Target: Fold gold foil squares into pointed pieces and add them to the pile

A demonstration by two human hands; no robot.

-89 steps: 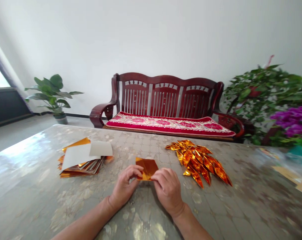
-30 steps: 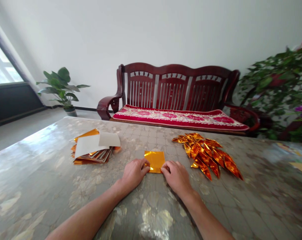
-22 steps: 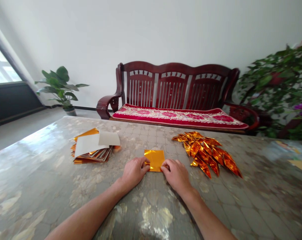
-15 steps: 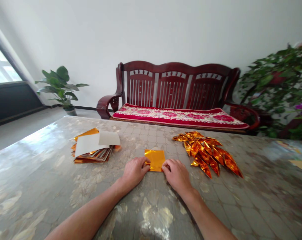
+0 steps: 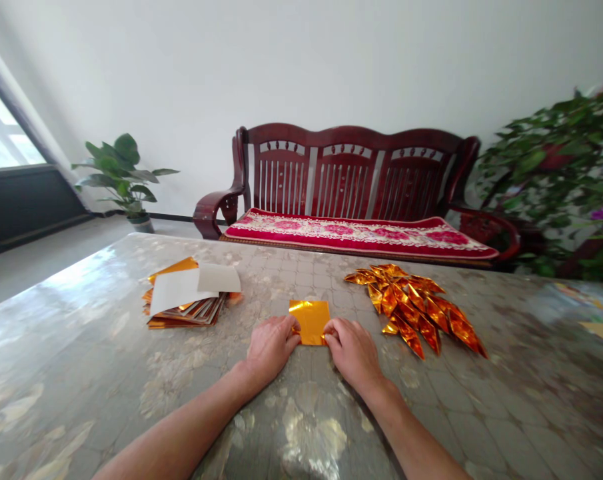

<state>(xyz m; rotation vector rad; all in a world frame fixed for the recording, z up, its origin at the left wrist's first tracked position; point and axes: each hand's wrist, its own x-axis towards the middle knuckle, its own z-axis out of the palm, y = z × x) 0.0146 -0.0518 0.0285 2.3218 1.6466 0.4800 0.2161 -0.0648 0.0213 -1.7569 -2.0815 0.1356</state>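
Observation:
A square of gold foil paper [image 5: 310, 322] lies flat on the marble-patterned table top [image 5: 76, 347], its near edge at my hands. My left hand [image 5: 272, 347] grips its left edge with curled fingers. My right hand [image 5: 352, 353] holds its right edge the same way. To the left lies a stack of foil sheets [image 5: 181, 313] under white backing paper [image 5: 181, 290]. To the right of my right hand is a heap of folded, pointed gold foil pieces [image 5: 411, 308], not touching it.
The table's far edge runs behind the foil pieces, with a dark red wooden bench [image 5: 346, 173] and red cushion [image 5: 361, 237] beyond it. A potted plant [image 5: 121, 177] stands at the left and leafy plants [image 5: 546, 180] at the right.
Earlier my hands held the foil up off the table, folded. It now lies flat on the table as a square between them. Over the last second it has barely moved.

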